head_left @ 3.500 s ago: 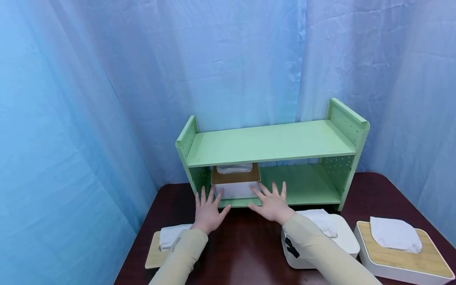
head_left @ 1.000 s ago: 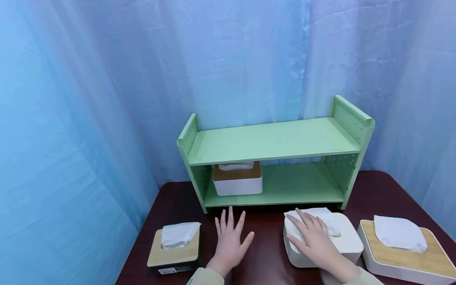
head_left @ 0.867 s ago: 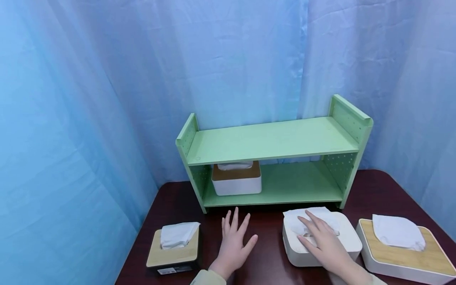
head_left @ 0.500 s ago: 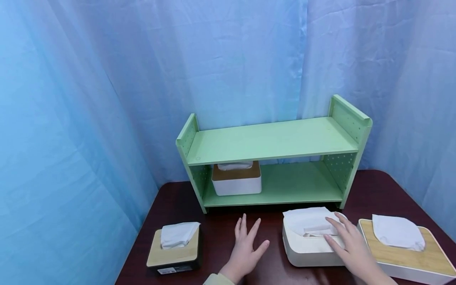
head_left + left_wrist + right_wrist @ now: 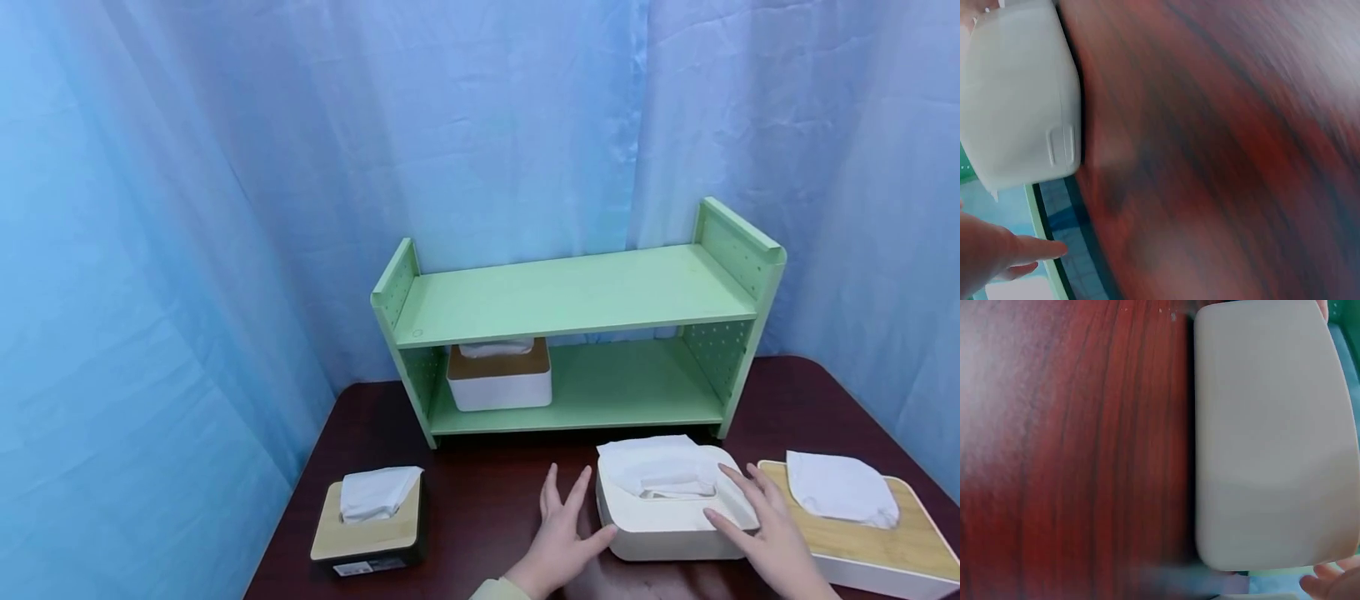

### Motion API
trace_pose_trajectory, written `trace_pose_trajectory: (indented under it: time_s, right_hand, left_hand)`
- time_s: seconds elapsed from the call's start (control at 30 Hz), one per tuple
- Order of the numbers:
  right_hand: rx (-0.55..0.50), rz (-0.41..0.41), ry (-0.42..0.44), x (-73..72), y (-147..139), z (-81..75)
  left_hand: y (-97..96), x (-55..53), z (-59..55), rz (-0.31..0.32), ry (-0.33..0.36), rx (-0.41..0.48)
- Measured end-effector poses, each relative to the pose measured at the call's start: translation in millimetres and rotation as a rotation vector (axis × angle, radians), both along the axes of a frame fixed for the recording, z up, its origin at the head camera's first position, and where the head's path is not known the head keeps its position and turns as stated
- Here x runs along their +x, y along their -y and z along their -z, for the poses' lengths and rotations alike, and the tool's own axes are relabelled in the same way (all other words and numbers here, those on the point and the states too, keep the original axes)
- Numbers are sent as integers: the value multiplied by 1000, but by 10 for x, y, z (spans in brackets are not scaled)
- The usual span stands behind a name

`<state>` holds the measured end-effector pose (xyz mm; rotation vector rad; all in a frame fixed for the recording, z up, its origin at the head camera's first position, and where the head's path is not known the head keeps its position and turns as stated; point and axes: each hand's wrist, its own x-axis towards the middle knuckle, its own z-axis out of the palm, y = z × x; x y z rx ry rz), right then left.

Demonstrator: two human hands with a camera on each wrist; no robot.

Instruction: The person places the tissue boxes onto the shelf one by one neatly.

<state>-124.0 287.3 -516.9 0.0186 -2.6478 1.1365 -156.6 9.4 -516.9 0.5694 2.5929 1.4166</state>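
"What's that white tissue box (image 5: 667,544) made of?"

"It looks like plastic to me: smooth, matt, with thin, creased paper tissue (image 5: 648,461) on top."

"And the pale lid (image 5: 862,543) on the far right?"

"Grained wood, by its look, smooth and low in shine."

"The counter (image 5: 480,492)?"

"Dark wood grain, glossy in my view."

"The green shelf unit (image 5: 570,296)?"

"Smooth, satin paint; I can't tell what's underneath."

"The curtain (image 5: 487,125)?"

"Cloth, softly wrinkled, faintly shiny."

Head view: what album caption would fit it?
Left hand and right hand by opposite ends of a white tissue box on a dark table, before a green shelf holding another tissue box.
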Motion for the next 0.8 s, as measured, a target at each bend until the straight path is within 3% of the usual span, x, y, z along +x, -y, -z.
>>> trace_pose_trajectory:
  time_s: [0.23, 0.5, 0.8]
  right_hand:
    - [-31, -35, 69, -12, -56, 99]
    - [-63, -66, 68, -35, -48, 145]
    - [-35, -12, 63, -16, 8, 185]
  left_hand:
    - [-159, 26, 49, 48, 38, 37]
    - [-220, -5, 89, 111, 82, 14]
    - [-246, -56, 136, 137, 35, 17]
